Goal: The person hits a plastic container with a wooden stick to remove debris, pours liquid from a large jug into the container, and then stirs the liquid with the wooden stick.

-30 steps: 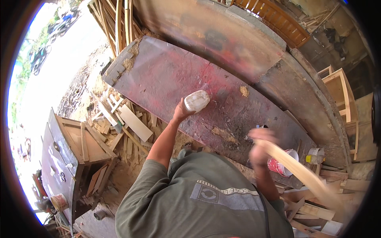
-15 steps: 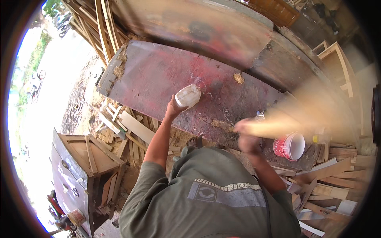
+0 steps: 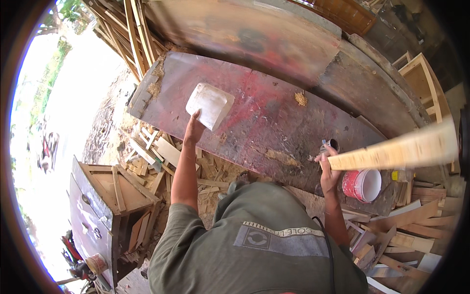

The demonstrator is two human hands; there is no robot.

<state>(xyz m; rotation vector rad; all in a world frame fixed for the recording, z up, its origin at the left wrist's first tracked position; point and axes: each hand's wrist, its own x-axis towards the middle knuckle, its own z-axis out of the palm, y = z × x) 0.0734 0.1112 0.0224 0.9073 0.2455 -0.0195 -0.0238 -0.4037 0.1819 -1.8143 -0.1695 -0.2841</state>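
My left hand (image 3: 194, 128) is closed on the edge of a whitish, rounded rectangular plastic container (image 3: 210, 105), held over the left part of the reddish-stained workbench (image 3: 259, 112). Its thumb lies on the near side of the container, whose contents I cannot make out. In my right hand (image 3: 329, 177), the fingers grip the near end of a pale wooden strip (image 3: 387, 153). The strip points off to the right, its far end blurred by motion. Beside that hand stand a small dark can (image 3: 333, 143) and a red and white bucket (image 3: 362, 185).
Sawdust clumps (image 3: 300, 99) dot the bench, and a stained board (image 3: 245, 34) rises behind it. Wood offcuts (image 3: 416, 220) pile at the lower right. A wooden cabinet (image 3: 117, 196) stands at left. Long wood strips (image 3: 132, 34) lean at the back left.
My left hand has carried the container left, turning its broad face into view. My right hand has shifted right, and the wooden strip, formerly a wide blur, shows more clearly.
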